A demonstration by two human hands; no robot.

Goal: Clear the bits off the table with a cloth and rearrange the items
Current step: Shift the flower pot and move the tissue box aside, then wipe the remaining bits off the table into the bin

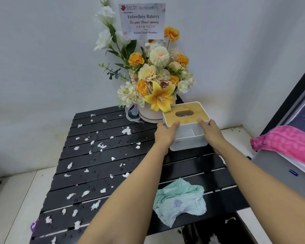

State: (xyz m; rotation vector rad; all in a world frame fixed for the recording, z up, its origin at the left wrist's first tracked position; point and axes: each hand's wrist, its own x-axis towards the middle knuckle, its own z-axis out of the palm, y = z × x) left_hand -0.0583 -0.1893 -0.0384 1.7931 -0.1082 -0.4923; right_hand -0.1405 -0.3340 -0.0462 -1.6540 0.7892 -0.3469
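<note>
A white tissue box (188, 136) with a bamboo lid and front compartments is at the far right of the black slatted table (183, 166). My left hand (166, 133) grips its left side and my right hand (210, 132) grips its right side. Whether the box rests on the table or is lifted off it, I cannot tell. A crumpled mint-green cloth (180, 201) lies on the near right of the table, between my forearms. Several white paper bits (126, 130) and water drops are scattered over the left half of the table.
A flower arrangement (155, 80) in a round white pot with a card stands at the table's far edge, right behind the box. To the right, a pink towel (287, 143) lies on a grey appliance (278, 175). White walls close the back.
</note>
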